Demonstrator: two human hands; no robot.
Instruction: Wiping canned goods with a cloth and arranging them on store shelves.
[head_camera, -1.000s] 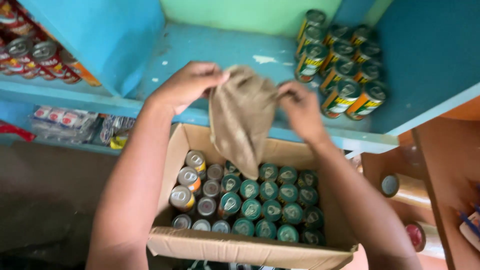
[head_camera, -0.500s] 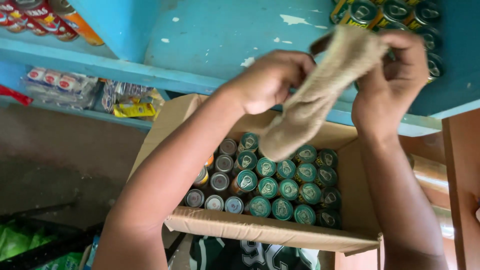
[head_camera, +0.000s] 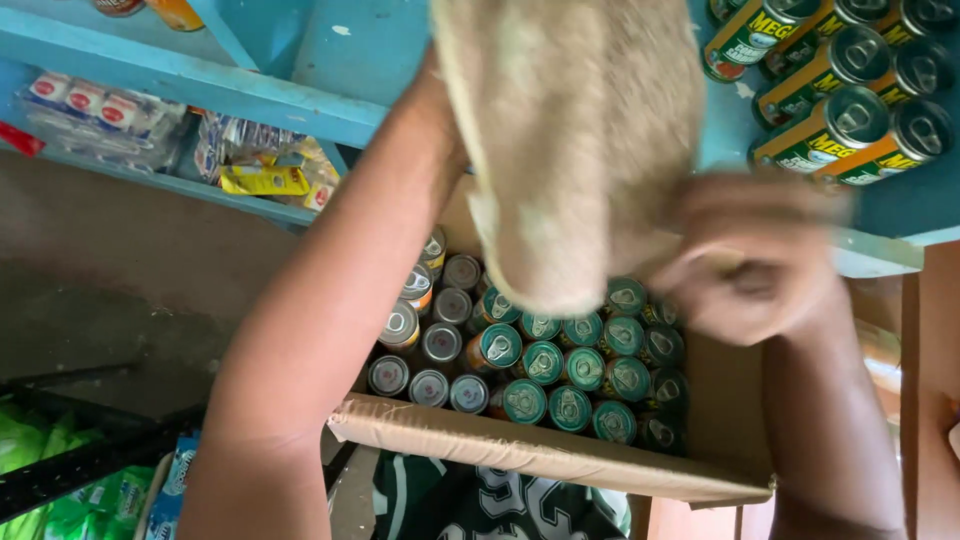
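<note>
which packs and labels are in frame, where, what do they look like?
Cardboard box: centre bottom, brown, open.
Cans in box: upright, green tops right, silver tops left.
Shelf cans: top right, lying down, green-yellow labels.
Sachet packs: lower shelf left, clear wrap, red-white.
Yellow packets: beside them.

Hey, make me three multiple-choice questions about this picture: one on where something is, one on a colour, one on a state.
1. Where do the upright cans stand?
A. in the cardboard box
B. on the floor
C. on a chair

2. What colour is the shelf?
A. red
B. blue
C. black

3. How do the shelf cans at upper right lie?
A. upright
B. crushed flat
C. on their sides

Answers: 1 A, box walls surround them. 2 B, its painted boards are blue. 3 C, their pull-tab ends face the camera while their bodies run back.
</note>
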